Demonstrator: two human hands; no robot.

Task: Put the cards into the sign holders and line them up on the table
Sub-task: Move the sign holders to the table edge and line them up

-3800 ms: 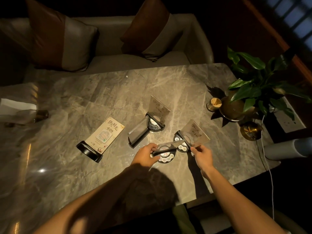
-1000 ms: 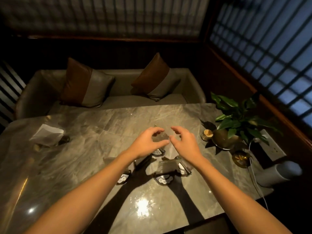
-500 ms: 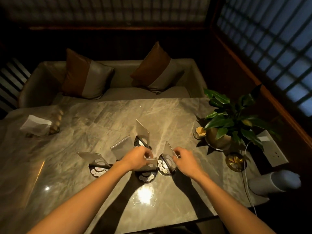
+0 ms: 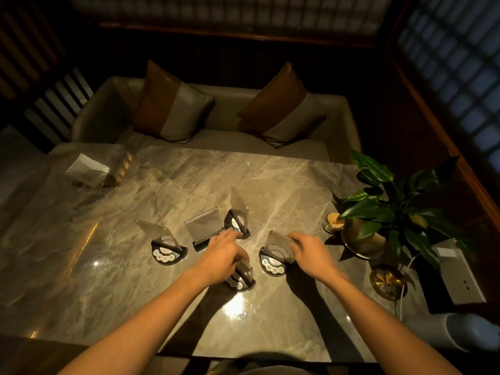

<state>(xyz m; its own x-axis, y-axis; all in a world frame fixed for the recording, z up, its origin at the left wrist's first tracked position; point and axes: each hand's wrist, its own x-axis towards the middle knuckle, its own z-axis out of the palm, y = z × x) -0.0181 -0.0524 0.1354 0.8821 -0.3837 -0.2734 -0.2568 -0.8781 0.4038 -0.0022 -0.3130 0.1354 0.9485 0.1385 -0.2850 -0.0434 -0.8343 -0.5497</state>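
While both arms reach over desk [image 4: 135, 266], five sign holders sit clustered mid-desk. Right hand [image 4: 311, 253] fingers grasp clear panel of right sign holder [image 4: 276, 255]. Left hand [image 4: 223, 255] covers near sign holder [image 4: 242, 277], index finger extended toward far sign holder [image 4: 238, 215]; whether left fingers grip anything, cannot tell. Middle sign holder [image 4: 204, 228] and left sign holder [image 4: 165, 244] stand free, apart from hands. Cards inside panels not legible. Plant [image 4: 384, 209] at right edge.

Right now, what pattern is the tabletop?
Grey marble with pale veins running across the tabletop, clearest in the head view.
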